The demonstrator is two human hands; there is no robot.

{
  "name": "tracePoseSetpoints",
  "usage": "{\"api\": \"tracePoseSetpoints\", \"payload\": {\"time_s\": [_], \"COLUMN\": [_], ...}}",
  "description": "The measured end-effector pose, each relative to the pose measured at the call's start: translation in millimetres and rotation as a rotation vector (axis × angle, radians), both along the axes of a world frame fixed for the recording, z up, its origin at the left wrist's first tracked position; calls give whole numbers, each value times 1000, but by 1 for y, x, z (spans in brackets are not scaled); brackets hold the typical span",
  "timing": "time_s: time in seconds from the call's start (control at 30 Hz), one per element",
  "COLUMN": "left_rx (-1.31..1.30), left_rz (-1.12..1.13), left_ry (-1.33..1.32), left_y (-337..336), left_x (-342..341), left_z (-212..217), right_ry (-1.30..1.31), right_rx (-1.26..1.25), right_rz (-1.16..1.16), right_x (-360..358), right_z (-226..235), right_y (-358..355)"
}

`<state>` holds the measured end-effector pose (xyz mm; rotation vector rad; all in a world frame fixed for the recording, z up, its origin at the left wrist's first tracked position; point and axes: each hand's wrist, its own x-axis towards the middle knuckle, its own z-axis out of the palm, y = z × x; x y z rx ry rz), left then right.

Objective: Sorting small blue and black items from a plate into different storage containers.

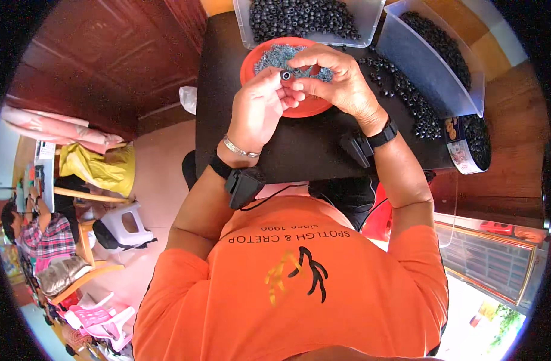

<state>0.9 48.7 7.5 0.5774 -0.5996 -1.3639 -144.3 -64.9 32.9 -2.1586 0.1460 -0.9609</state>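
Hands met over the red bowl (305,107), two of them, and between them sat one small black ring (285,75). The left hand (258,108) had its grip narrow, thumb and fingertips pinched on the ring, which hung just above the bowl's near side. The right hand (334,75) curled in from the other side, its grip also narrow, fingertips touching the ring and the left fingers; whether it truly clamped the ring, I could not tell. One bowl, and in it a heap of tiny grey-blue bits (269,57), far too many to count.

Two clear bins stood beyond: the far bin (244,27) packed with black rings, the right bin (432,72) tilted, with rings along its far wall. A spill of loose rings (417,111) ran down the worktop (287,150) just beside that bin. One round tin (468,144) sat at the right edge, rings in it too.

Each wrist wore one black strap with a small box; the left also wore a silver bracelet (241,148).

The worktop was dark, nearly black. Around it, reddish wooden walls, a pale pink floor, a white stool (123,222), a yellow bag (101,165), and another person seated far left.
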Motion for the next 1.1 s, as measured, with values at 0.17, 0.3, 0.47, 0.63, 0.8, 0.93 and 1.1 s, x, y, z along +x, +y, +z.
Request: {"api": "tracePoseSetpoints", "payload": {"time_s": [0.17, 0.3, 0.47, 0.63, 0.8, 0.93, 1.1], "left_rx": [-18, 3, 32, 54, 95, 98, 88], "left_rz": [-22, -9, 5, -41, -52, -62, -44], "left_ry": [-20, -47, -58, 16, 62, 26, 43], "left_y": [0, -1, -1, -1, -2, -1, 2], "left_x": [1, 1, 2, 2, 1, 2, 0], "left_z": [-4, -4, -5, -6, -6, -8, -2], "right_ry": [-29, -42, 36, 15, -9, 1, -15], "right_rx": [-57, -79, -296, -320, -285, -274, -273], "right_rz": [83, 62, -85, -93, -76, -34, -18], "right_x": [3, 4, 1, 1, 3, 3, 4], "right_z": [2, 0, 7, 7, 6, 2, 2], "right_y": [0, -1, 5, 6, 6, 5, 3]}}
